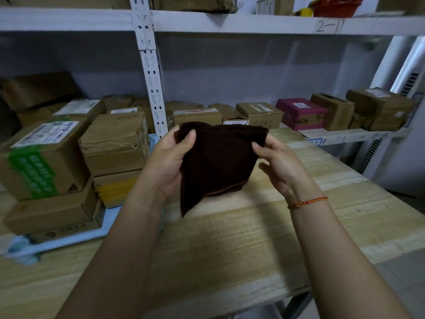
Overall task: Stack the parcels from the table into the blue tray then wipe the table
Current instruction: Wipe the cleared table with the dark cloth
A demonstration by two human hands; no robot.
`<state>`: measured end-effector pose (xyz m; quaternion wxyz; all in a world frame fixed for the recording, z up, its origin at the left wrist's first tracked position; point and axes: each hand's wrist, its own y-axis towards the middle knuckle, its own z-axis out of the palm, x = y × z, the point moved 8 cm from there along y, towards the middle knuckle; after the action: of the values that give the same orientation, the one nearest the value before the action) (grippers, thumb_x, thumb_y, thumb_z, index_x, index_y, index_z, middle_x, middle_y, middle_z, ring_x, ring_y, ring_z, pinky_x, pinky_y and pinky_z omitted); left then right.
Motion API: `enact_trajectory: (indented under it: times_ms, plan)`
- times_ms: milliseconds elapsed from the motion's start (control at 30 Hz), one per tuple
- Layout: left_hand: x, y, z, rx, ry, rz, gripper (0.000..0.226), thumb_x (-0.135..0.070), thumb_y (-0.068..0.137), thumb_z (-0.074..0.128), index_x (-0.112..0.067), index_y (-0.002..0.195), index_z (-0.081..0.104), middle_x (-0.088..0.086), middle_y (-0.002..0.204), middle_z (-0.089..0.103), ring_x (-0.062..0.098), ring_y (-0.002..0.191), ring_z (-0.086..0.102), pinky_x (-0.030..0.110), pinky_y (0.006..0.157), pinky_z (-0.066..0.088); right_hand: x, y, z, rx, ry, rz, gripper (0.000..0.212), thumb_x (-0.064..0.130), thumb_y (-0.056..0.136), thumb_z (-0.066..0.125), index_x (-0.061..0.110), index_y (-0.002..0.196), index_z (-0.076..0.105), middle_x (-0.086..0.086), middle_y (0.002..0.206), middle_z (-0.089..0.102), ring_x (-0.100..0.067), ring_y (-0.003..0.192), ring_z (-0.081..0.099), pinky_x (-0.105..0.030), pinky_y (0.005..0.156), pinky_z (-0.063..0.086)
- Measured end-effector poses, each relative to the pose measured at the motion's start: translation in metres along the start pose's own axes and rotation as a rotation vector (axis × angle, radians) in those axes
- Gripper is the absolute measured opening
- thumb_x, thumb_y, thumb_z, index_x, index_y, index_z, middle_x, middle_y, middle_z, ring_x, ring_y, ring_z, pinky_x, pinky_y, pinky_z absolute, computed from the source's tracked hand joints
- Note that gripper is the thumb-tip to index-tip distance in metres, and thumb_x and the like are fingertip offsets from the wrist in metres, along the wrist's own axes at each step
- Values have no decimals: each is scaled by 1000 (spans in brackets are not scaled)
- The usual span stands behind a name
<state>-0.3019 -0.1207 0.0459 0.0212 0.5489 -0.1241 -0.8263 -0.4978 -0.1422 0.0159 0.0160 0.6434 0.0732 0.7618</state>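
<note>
A storeroom with white shelves (149,65) of boxes stood behind the wooden desk (230,238), and everything here is placed against that desk. The parcels (69,162) sat stacked in the blue tray (69,240) at the desk's left edge, so the stacking looked done and only wiping remained. Above the desk's middle, clear of its top, the left hand (167,162) and right hand (280,162) each pinched an upper corner of a dark brown cloth (216,162), both grips closed on it, probably to spread or fold it for wiping.
</note>
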Motion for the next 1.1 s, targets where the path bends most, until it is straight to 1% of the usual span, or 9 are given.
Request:
enact_trajectory:
  times_ms: [167,367,433,567,667,767,867,967,1100]
  plan:
    - [-31,-7,21,200,73,60,16,-16,78,59,-20,83,74,-3,84,74,10,83,70,23,73,56,8,-3,3,123,400,-20,29,-5,61,53,17,61,72,3,63,61,-6,53,48,-24,69,33]
    - [-24,-1,48,330,171,-1,18,-13,74,62,-12,87,73,1,85,74,11,82,70,22,73,56,20,2,48,317,512,-20,26,11,64,66,-4,85,67,-20,97,66,-30,100,58,-44,104,38]
    - [-16,6,46,273,235,21,19,-15,74,64,-13,93,68,-3,86,73,10,84,69,21,75,55,22,4,59,275,456,-2,41,13,74,69,-3,110,58,-24,107,56,-33,104,53,-43,103,39]
    - [3,10,43,270,240,-41,14,-23,81,66,-18,94,63,2,94,67,16,92,66,29,80,55,21,7,58,66,240,35,35,10,83,65,-8,113,58,-26,101,48,-36,97,46,-35,78,43]
    - [6,14,33,146,357,-15,4,-16,92,60,-17,95,63,6,97,67,19,94,66,33,84,56,18,0,48,-89,229,45,37,21,98,56,-15,103,60,-24,94,62,-32,88,62,-36,80,54]
    - [7,18,15,-118,290,-17,6,-16,93,60,-17,94,66,7,97,71,25,94,69,38,77,59,15,-13,38,-170,112,-26,34,41,101,46,16,89,65,2,75,65,-10,79,65,-34,90,51]
    - [14,18,2,-286,-22,-101,10,-17,93,60,-14,101,66,9,97,73,27,89,71,39,67,60,-9,-20,50,35,-200,-20,46,61,83,61,20,103,68,4,98,70,-11,97,67,-34,95,51]
    - [28,16,-8,-410,-186,-233,27,-23,94,59,-11,118,61,14,105,71,28,88,70,41,56,60,-39,-31,66,294,-319,28,46,42,86,71,20,124,60,2,108,72,-9,90,71,-31,75,60]
    - [48,11,-19,-538,-262,-376,41,-38,94,57,-11,124,61,13,113,69,28,84,66,38,46,50,-48,-45,75,455,-240,98,37,37,87,65,26,122,60,7,110,72,-8,103,68,-25,88,56]
